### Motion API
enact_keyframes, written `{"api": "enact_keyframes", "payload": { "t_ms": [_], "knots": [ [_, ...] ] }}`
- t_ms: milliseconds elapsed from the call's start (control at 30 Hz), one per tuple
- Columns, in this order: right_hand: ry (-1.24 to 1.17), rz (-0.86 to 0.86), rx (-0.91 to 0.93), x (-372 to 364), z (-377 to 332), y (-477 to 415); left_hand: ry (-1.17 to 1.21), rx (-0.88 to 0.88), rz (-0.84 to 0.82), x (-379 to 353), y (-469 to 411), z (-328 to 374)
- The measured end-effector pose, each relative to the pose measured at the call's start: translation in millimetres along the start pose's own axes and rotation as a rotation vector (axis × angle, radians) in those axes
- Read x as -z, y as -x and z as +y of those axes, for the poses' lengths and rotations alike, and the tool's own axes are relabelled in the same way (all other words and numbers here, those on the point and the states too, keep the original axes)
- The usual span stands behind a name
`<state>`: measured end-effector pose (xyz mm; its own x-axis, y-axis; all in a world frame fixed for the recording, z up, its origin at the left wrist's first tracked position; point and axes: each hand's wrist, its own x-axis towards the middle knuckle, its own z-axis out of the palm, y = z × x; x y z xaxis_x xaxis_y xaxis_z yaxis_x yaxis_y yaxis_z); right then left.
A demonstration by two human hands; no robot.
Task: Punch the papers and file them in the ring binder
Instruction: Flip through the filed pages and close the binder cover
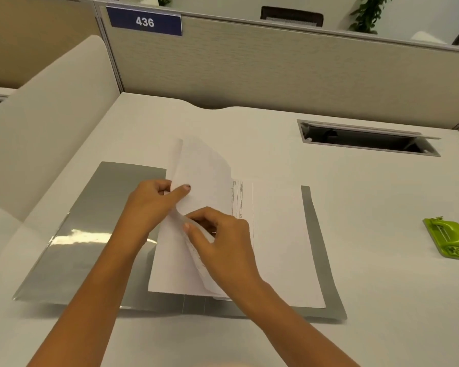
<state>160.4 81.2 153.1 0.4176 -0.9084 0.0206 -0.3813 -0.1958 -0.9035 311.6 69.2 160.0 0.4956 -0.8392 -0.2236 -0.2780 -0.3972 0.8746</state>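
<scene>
Our left hand (153, 203) and right hand (224, 242) each pinch lifted sheets of the one paper stack (276, 247) lying in the one open ring binder (85, 234); one green punch (447, 237) sits well apart

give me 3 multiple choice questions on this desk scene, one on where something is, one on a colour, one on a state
1. Where does the hole punch lie?
A) on the binder's left cover
B) on the desk, to the right of the binder
C) in a hand

2. What colour is the open binder?
A) grey
B) red
C) black

3. What are the left hand and right hand doing?
A) both hold the papers
B) both rest flat on bare desk
C) one presses the punch

Answers:
1 B: the green punch sits alone on the white desk, past the binder's right edge.
2 A: both covers lying flat are grey.
3 A: fingers of both hands pinch sheets lifted over the middle of the binder.
</scene>
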Motion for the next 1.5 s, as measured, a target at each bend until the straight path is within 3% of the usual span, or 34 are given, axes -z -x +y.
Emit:
{"api": "enact_keyframes", "payload": {
  "t_ms": [200,400,600,867,967,1100,1267,1500],
  "knots": [
    [-0.189,0.124,-0.092,20,18,4,0.072,0.032,-0.043,14,-9,-15],
    [0.064,0.353,-0.290,70,77,10,0.142,0.063,-0.083,20,-9,-17],
    [0.339,0.362,-0.700,110,127,20,0.186,0.073,-0.106,18,-9,-17],
    [-0.079,0.382,-0.838,116,137,27,0.221,0.078,-0.129,18,-8,-13],
    [-0.133,0.343,-0.776,119,125,26,0.228,0.077,-0.131,16,-8,-14],
    [-0.101,0.320,-0.556,116,87,19,0.233,0.061,-0.136,15,-10,-15],
    [-0.233,0.237,-0.316,100,29,5,0.248,0.037,-0.140,12,-9,-13],
    [-0.081,0.091,-0.091,60,-9,-10,0.233,0.000,-0.152,9,-4,-8]
  ]
}}
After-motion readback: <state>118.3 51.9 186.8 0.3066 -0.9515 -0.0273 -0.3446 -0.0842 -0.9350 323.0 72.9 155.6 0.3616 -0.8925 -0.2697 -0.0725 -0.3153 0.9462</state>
